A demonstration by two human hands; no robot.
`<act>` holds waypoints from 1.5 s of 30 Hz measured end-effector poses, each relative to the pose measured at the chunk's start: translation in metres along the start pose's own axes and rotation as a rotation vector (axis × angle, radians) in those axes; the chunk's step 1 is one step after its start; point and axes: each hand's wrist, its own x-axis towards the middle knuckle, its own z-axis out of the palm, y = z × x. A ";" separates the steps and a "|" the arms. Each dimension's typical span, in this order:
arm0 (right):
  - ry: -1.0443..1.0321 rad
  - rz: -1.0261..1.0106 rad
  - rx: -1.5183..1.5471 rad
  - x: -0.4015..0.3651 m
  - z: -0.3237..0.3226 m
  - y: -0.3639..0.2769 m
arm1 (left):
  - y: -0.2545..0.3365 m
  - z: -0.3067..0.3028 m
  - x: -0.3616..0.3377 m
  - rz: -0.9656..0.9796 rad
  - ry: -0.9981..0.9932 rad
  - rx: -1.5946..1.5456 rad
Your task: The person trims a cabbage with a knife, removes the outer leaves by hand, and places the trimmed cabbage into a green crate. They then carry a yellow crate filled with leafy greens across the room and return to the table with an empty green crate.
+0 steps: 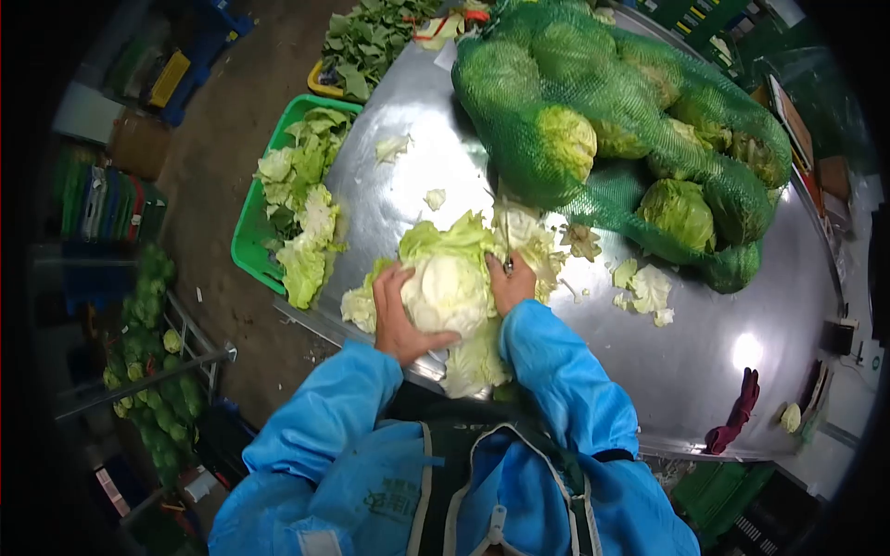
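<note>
Cabbage (pixel 450 295) | between both hands (pixel 400 320) (pixel 513 284) | left cupping one side, right opposite

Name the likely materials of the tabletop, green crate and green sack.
Tabletop: shiny metal, perhaps stainless steel, with bright grey reflections. Green crate: probably rigid plastic, evenly coloured with a smooth rim. Green sack: matte netting, likely synthetic; its contents show through.

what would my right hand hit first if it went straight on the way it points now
Your right hand would probably meet the loose cabbage leaves first, before the green mesh sack, though its height above them is unclear.
</note>
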 end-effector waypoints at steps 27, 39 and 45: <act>-0.303 -0.223 -0.446 0.022 -0.025 -0.029 | 0.032 0.002 -0.004 0.003 -0.065 0.068; -0.271 -0.425 -0.319 -0.030 -0.078 -0.057 | 0.040 0.010 -0.011 -0.170 -0.147 -0.137; -0.520 -0.258 -0.423 -0.010 -0.063 -0.083 | 0.035 0.010 0.004 -0.082 -0.208 -0.069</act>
